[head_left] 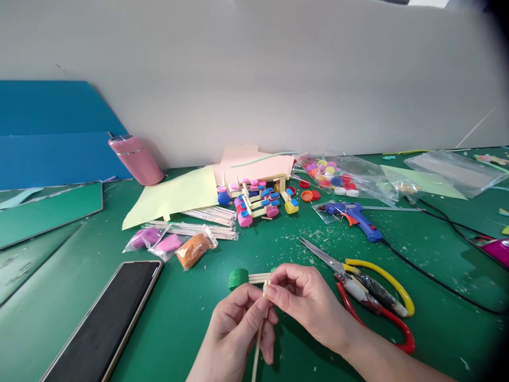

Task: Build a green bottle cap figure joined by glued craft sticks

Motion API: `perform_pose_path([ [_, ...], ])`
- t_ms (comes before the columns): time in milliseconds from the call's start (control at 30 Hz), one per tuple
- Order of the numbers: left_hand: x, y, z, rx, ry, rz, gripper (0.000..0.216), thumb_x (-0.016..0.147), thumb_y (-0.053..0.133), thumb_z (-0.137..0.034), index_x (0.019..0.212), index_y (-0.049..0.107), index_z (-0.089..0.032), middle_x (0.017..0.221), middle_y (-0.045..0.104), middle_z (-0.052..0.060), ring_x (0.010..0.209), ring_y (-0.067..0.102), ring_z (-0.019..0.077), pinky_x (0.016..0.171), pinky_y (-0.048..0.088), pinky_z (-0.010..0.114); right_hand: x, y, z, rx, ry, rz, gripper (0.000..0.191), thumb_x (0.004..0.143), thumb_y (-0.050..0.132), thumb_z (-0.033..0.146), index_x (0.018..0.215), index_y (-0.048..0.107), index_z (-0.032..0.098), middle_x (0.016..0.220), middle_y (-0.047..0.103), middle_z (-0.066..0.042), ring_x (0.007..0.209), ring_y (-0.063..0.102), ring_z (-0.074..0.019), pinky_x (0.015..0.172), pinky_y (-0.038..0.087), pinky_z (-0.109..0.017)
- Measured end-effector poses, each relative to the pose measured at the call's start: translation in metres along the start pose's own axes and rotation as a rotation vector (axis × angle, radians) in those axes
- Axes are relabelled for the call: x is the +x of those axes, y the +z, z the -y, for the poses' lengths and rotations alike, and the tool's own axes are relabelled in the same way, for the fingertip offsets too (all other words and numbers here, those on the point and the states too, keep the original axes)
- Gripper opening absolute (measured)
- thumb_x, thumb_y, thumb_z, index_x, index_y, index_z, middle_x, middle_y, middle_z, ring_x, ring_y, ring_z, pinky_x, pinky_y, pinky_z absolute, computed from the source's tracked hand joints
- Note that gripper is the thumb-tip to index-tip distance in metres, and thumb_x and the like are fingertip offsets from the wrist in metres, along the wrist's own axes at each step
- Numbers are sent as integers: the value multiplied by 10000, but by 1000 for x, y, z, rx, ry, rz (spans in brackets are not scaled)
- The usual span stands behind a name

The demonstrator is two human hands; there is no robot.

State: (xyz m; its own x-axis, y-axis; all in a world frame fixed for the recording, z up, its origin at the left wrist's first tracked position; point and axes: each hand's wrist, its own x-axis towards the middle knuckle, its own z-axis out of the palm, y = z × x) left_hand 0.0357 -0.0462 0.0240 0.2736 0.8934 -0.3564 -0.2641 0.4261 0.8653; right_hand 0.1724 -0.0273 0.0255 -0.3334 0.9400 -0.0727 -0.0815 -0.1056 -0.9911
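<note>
The left hand point(242, 326) and the right hand point(310, 307) met at the fingertips, both pinching the upper end of a thin pale stick point(257, 350), whose lower length ran down towards six o'clock. Whether the blunt tip between the thumbs was a separate piece, I could not tell.

Just beyond the left fingers, at ten o'clock, stood a green cap point(238, 278), with pale rods point(260, 278) reaching from it towards the right hand, which partly hid their far end. At three o'clock from the grip lay scissors point(353, 289) with one yellow and one red handle; at nine, a dark-screened phone point(103, 323).

Farther out, at ten o'clock, a wrapped orange-brown block point(193, 251) lay beside pink and purple packets point(169, 244). At twelve, a cluster of stick-and-cap assemblies point(258, 204) sat in front of pink paper point(254, 162). A blue glue gun point(358, 217) rested between one and two o'clock, and a clear bag of coloured caps point(338, 172) beyond it at one. Between ten and eleven lay yellow paper point(175, 196), with a pink tumbler point(137, 159) leaning behind it.
</note>
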Motion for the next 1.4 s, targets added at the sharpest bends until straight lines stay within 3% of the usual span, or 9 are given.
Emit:
perform_pose_path([
  [867,2,-1,1,1,12,35,237,744,631,-338,635,578,-135,467,541,-30,365,453,53,428,316,176,1,0,-2,16,12,-10,151,794,576,239,680,549,143,555,579,17,526,560,-98,508,432,-201],
  [1167,-1,2,0,-97,-73,102,186,766,607,-288,669,601,-130,602,609,10,401,505,66,443,352,185,0,-3,3,-3,21,-134,139,742,590,198,627,522,160,500,542,53,463,490,-69,455,374,-176],
  [1400,-1,2,3,-181,-139,98,178,753,613,-286,776,661,-117,562,566,1,344,399,33,389,243,184,4,-7,1,22,35,-233,176,733,607,247,609,519,158,477,416,89,432,343,-44,407,280,-169],
])
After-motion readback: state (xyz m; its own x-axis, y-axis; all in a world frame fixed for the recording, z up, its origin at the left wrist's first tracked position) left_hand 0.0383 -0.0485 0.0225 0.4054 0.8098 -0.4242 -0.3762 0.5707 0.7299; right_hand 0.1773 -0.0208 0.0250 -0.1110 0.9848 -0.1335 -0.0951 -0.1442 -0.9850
